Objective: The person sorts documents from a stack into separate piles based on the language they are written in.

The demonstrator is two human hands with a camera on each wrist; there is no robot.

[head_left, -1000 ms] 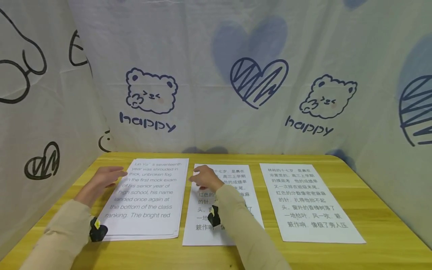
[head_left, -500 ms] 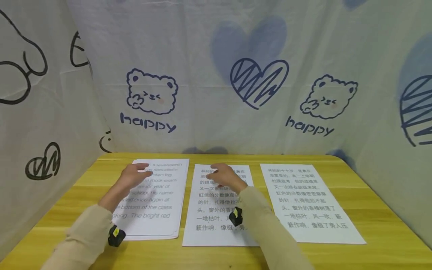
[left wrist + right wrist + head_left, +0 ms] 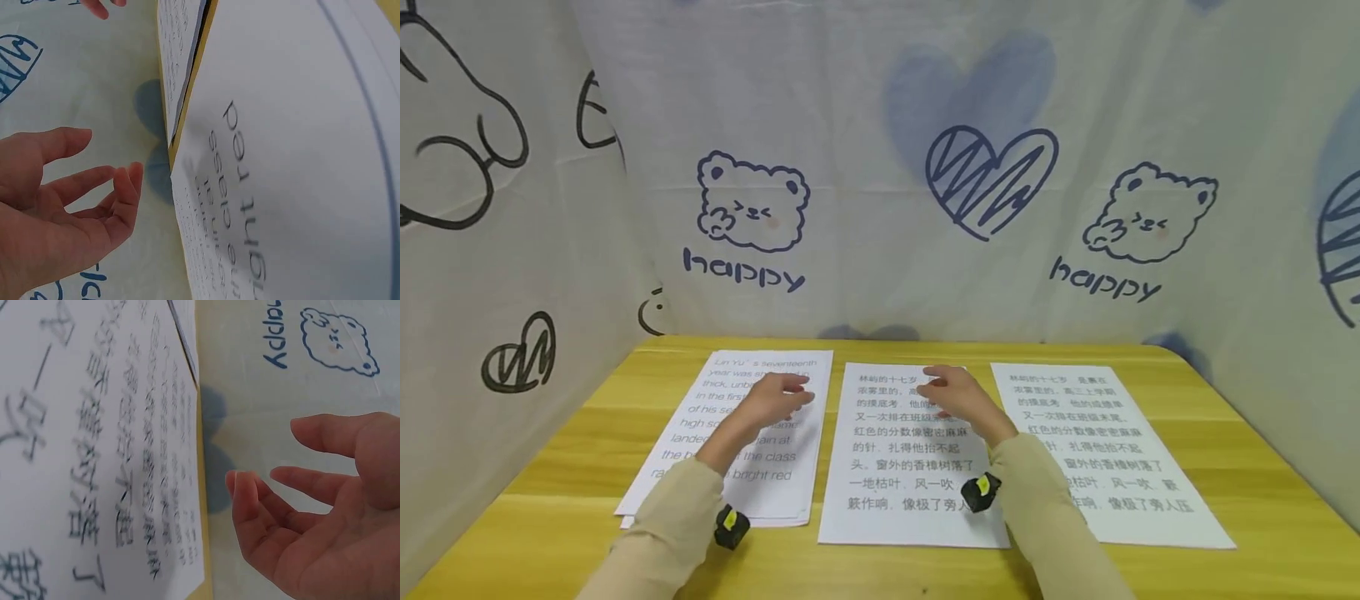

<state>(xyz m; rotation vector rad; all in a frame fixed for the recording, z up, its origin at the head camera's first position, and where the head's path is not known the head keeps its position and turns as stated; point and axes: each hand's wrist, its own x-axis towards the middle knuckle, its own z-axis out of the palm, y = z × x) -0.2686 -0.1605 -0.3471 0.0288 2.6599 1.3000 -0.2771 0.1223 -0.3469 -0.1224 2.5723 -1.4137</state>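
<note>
My left hand [image 3: 771, 402] hovers over a stack of English-printed paper sheets [image 3: 775, 498] on the left of the table, its fingers relaxed and holding nothing. In the left wrist view, thumb and fingers [image 3: 62, 140] stand apart above the large print. Over the upper right part of the middle sheet, printed in Chinese [image 3: 910, 525], hangs my right hand [image 3: 966, 398]. It too grips nothing; the right wrist view shows its thumb and loosely bent fingers [image 3: 315, 484] with a gap between them. A second Chinese-printed sheet [image 3: 1150, 525] lies at the right, partly covered by my right sleeve.
The yellow wood-grain table [image 3: 880, 575] carries all the paper. A white cloth [image 3: 865, 183] with drawn hearts, bears and the word "happy" hangs behind it and along both sides. Each wrist wears a small black device, such as the left one [image 3: 732, 527].
Both hands have moved right: the left from the stack's left edge to above its print, the right from the middle sheet's left side to its upper right. The view has turned slightly left.
</note>
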